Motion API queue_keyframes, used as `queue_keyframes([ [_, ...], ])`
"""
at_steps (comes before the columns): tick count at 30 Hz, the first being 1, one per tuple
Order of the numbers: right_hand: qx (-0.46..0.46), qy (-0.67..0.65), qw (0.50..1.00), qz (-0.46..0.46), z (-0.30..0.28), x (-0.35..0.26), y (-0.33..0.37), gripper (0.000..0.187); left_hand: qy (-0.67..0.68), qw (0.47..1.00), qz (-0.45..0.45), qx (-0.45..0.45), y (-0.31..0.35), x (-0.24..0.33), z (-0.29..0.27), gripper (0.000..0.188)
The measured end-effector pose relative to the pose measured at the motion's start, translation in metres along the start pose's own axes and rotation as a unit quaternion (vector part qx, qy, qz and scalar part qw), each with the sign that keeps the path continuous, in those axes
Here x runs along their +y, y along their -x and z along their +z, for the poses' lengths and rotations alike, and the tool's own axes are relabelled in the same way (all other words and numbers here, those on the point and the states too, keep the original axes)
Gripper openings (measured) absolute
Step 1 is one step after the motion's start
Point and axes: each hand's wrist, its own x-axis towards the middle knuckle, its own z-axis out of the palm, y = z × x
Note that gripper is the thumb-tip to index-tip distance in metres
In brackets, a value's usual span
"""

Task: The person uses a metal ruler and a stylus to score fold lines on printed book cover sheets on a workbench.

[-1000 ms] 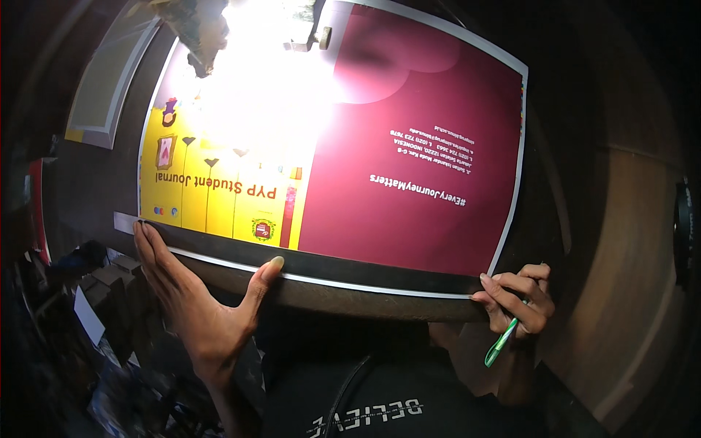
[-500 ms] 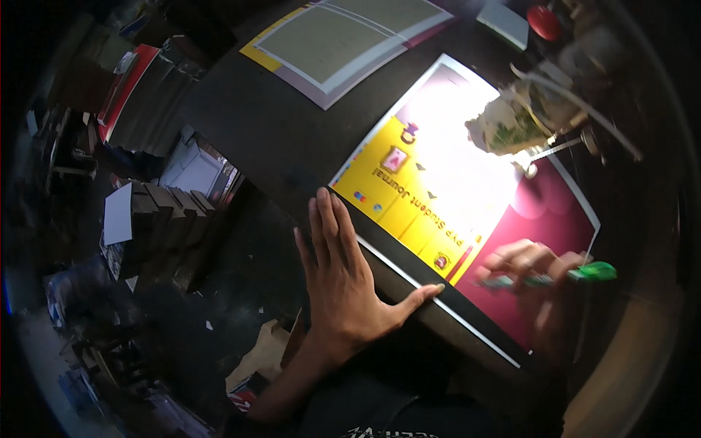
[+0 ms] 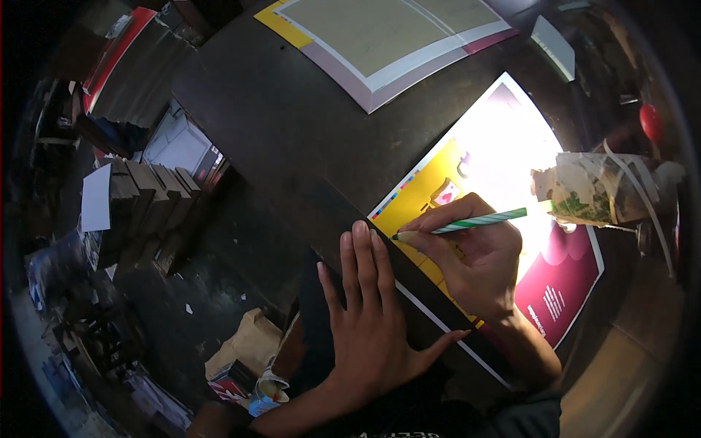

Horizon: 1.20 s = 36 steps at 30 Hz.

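A large printed sheet, yellow on one half and maroon on the other, lies on a dark table under a bright lamp glare. My right hand holds a green striped pencil with its tip at the sheet's near-left corner. Flat on the table edge beside that corner rests my left hand, fingers together and thumb spread out. The sheet's middle is washed out by the light.
A second sheet with yellow and maroon borders lies at the far side of the table. A paper-wrapped lamp hangs at the right. Stacks of boards and paper stand on the floor at left, with litter below.
The view has swung left and down. My right hand has moved from the sheet's right part to its near-left corner, pencil tip now down beside my left fingertips.
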Motion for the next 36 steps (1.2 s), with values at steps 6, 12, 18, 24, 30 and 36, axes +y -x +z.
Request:
queue_keyframes([
  [6, -0.007, 0.042, 0.998, -0.036, 0.0, -0.003, -0.002, 0.019, 0.018, 1.0, -0.002, 0.003, 0.0, -0.002, 0.003, 0.134],
  [12, 0.011, 0.011, 0.999, -0.027, 0.004, -0.003, -0.003, 0.021, 0.02, 1.0, -0.001, -0.004, -0.001, -0.002, 0.002, 0.133],
  [18, -0.02, 0.129, 0.985, -0.113, 0.002, -0.006, -0.001, 0.02, 0.0, 1.0, 0.004, -0.012, 0.002, 0.001, -0.006, 0.13],
  [24, 0.116, -0.072, 0.986, -0.091, -0.018, -0.025, 0.023, 0.023, -0.051, 0.999, 0.015, -0.004, -0.002, 0.01, -0.004, 0.143],
  [30, 0.164, -0.052, 0.984, -0.049, -0.069, -0.048, 0.125, 0.025, -0.099, 0.993, -0.011, 0.064, 0.004, 0.015, -0.007, 0.135],
  [36, 0.21, -0.056, 0.975, 0.05, -0.085, -0.014, 0.2, 0.023, -0.104, 0.993, 0.003, 0.061, -0.001, 0.024, 0.005, 0.129],
])
